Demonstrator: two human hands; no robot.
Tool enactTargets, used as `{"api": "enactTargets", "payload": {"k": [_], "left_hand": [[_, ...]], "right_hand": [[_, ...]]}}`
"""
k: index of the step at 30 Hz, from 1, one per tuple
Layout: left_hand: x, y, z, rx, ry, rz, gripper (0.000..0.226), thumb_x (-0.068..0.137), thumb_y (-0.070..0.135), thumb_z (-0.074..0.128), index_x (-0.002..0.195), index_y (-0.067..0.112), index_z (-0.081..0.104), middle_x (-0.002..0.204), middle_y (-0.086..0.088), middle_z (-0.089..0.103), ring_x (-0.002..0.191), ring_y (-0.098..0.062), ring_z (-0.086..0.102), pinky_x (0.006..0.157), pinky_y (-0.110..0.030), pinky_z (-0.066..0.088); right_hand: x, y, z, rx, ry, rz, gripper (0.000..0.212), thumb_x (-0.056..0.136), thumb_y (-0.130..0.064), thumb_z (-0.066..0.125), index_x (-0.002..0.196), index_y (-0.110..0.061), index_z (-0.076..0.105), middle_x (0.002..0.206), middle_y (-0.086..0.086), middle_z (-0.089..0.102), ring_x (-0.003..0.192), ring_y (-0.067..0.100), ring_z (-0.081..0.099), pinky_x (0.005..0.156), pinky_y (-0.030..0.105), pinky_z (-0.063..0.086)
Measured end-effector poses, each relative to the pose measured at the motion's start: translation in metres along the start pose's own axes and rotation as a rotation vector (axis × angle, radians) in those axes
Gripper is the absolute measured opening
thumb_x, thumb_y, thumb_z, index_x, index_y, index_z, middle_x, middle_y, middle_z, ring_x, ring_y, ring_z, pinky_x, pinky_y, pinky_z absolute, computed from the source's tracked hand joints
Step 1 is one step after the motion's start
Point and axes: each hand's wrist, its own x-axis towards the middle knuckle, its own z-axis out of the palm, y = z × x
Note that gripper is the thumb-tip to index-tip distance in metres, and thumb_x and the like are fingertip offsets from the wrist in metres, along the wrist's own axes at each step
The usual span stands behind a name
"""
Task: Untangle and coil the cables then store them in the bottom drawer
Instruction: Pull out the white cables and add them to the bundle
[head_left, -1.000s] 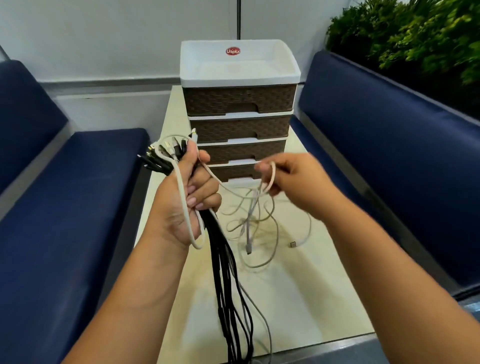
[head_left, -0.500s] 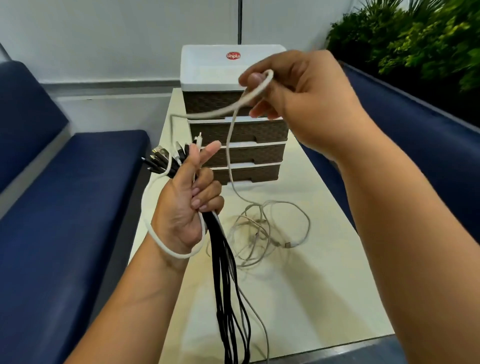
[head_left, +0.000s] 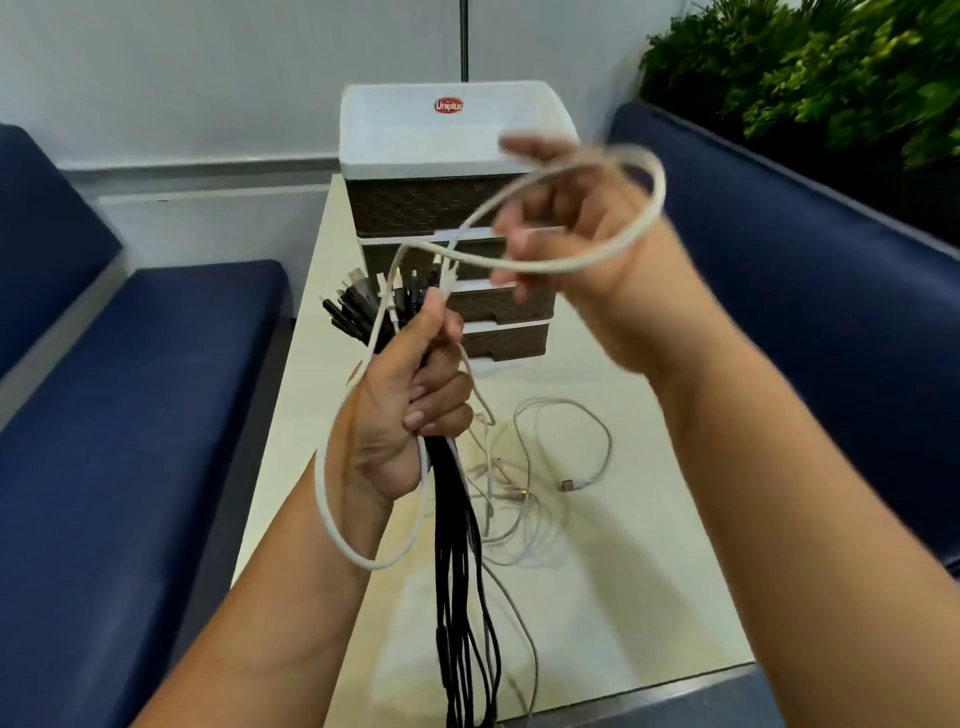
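White cable: white cable (head_left: 597, 260) makes a wide loop in the upper middle of the frame, around the right hand, and a second loop around the left wrist in the lower centre.
Left hand: left hand (head_left: 410, 410) is in the centre of the frame, fingers curled tight around the bundle of black cables (head_left: 457, 571); the plugs stick out above the fist like a fan, and the long black strands hang down to the bottom edge.
Right hand: right hand (head_left: 582, 249) is raised in the upper middle, blurred; its fingers are bent around the white cable and hold it, in front of the drawer unit.
Loose cables: a tangle of thin white cables (head_left: 535, 483) lies on the table, right of the black bundle, with one small plug at its right side.
Drawer unit: brown woven-look drawer unit (head_left: 452, 218) with a white top tray stands at the far end of the table; its bottom drawer (head_left: 504, 343) is closed, just beside the left hand in the picture.
Table: cream table (head_left: 623, 597) runs up the middle of the frame.
Seats: blue cushioned benches (head_left: 130, 415) are at the left and right sides.
Plants: green plants (head_left: 831, 67) fill the upper right corner.
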Motion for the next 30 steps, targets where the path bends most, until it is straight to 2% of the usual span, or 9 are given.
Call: {"api": "enactTargets", "payload": {"k": [2, 4, 6, 11, 14, 17, 21, 27, 30], "left_hand": [[0.001, 0.003, -0.003, -0.041, -0.019, 0.011, 0.032, 0.095, 0.041, 0.043, 0.074, 0.019, 0.054, 0.038, 0.011, 0.023, 0.027, 0.0, 0.019, 0.032, -0.013, 0.011], [0.001, 0.005, -0.005, -0.056, -0.026, 0.018, 0.032, 0.094, 0.04, 0.044, 0.074, 0.018, 0.054, 0.037, 0.01, 0.025, 0.026, 0.0, 0.021, 0.031, -0.013, 0.013], [0.001, 0.007, -0.005, -0.062, -0.033, 0.018, 0.029, 0.092, 0.041, 0.048, 0.074, 0.019, 0.053, 0.037, 0.01, 0.026, 0.026, 0.0, 0.023, 0.03, -0.013, 0.016], [-0.002, 0.01, -0.008, -0.074, -0.004, 0.017, 0.029, 0.092, 0.04, 0.047, 0.073, 0.02, 0.054, 0.039, 0.009, 0.025, 0.028, -0.001, 0.021, 0.034, -0.016, 0.01], [-0.006, 0.011, -0.008, -0.09, 0.01, 0.03, 0.031, 0.095, 0.039, 0.045, 0.071, 0.021, 0.055, 0.039, 0.009, 0.028, 0.028, -0.001, 0.022, 0.034, -0.016, 0.01], [-0.009, 0.012, -0.006, -0.057, 0.08, 0.06, 0.031, 0.094, 0.044, 0.046, 0.074, 0.021, 0.05, 0.038, 0.01, 0.028, 0.027, -0.001, 0.024, 0.03, -0.013, 0.016], [-0.012, 0.013, -0.009, -0.105, 0.066, 0.059, 0.031, 0.095, 0.044, 0.045, 0.075, 0.021, 0.052, 0.038, 0.009, 0.027, 0.026, -0.003, 0.024, 0.029, -0.013, 0.017], [-0.018, 0.014, -0.011, -0.121, 0.027, 0.084, 0.027, 0.09, 0.044, 0.053, 0.077, 0.021, 0.048, 0.039, 0.007, 0.027, 0.026, -0.003, 0.024, 0.031, -0.014, 0.015], [-0.022, 0.013, -0.008, -0.119, 0.058, 0.102, 0.03, 0.093, 0.044, 0.048, 0.073, 0.022, 0.054, 0.039, 0.008, 0.027, 0.027, -0.003, 0.024, 0.031, -0.014, 0.014]], "right_hand": [[-0.017, 0.041, -0.003, -0.312, -0.084, 0.291, 0.042, 0.088, 0.007, 0.058, 0.125, -0.011, 0.053, 0.099, 0.014, 0.058, 0.066, 0.013, 0.061, 0.057, 0.028, 0.054], [-0.037, 0.08, 0.003, -0.52, -0.274, 0.565, 0.036, 0.087, -0.006, 0.069, 0.12, -0.018, 0.061, 0.103, 0.005, 0.061, 0.069, 0.014, 0.063, 0.068, 0.032, 0.058], [-0.049, 0.107, 0.01, -0.537, -0.285, 0.629, 0.028, 0.084, -0.021, 0.076, 0.11, -0.023, 0.068, 0.102, 0.001, 0.063, 0.071, 0.019, 0.065, 0.077, 0.039, 0.059], [-0.028, 0.109, 0.007, -0.565, -0.05, 0.478, 0.007, 0.094, -0.02, 0.063, 0.09, -0.015, 0.067, 0.08, 0.005, 0.069, 0.071, 0.019, 0.067, 0.077, 0.042, 0.059], [-0.013, 0.088, -0.001, -0.307, 0.105, 0.398, 0.007, 0.097, -0.013, 0.056, 0.094, -0.012, 0.062, 0.086, 0.013, 0.069, 0.078, 0.023, 0.07, 0.077, 0.038, 0.059], [0.0, 0.061, -0.005, -0.047, 0.068, 0.344, 0.008, 0.099, -0.01, 0.052, 0.096, -0.01, 0.06, 0.092, 0.016, 0.068, 0.086, 0.026, 0.071, 0.08, 0.035, 0.059], [0.008, 0.038, -0.006, -0.312, 0.103, 0.237, 0.007, 0.098, -0.014, 0.054, 0.1, -0.013, 0.06, 0.095, 0.009, 0.071, 0.085, 0.018, 0.073, 0.082, 0.037, 0.06], [-0.002, 0.011, -0.008, 0.188, 0.149, 0.044, 0.01, 0.102, -0.007, 0.043, 0.105, -0.006, 0.052, 0.099, 0.015, 0.069, 0.089, 0.028, 0.071, 0.082, 0.035, 0.058], [-0.009, 0.006, -0.01, -0.048, 0.139, 0.029, 0.006, 0.101, -0.009, 0.047, 0.1, -0.009, 0.054, 0.096, 0.016, 0.069, 0.086, 0.027, 0.071, 0.077, 0.031, 0.058]]}}
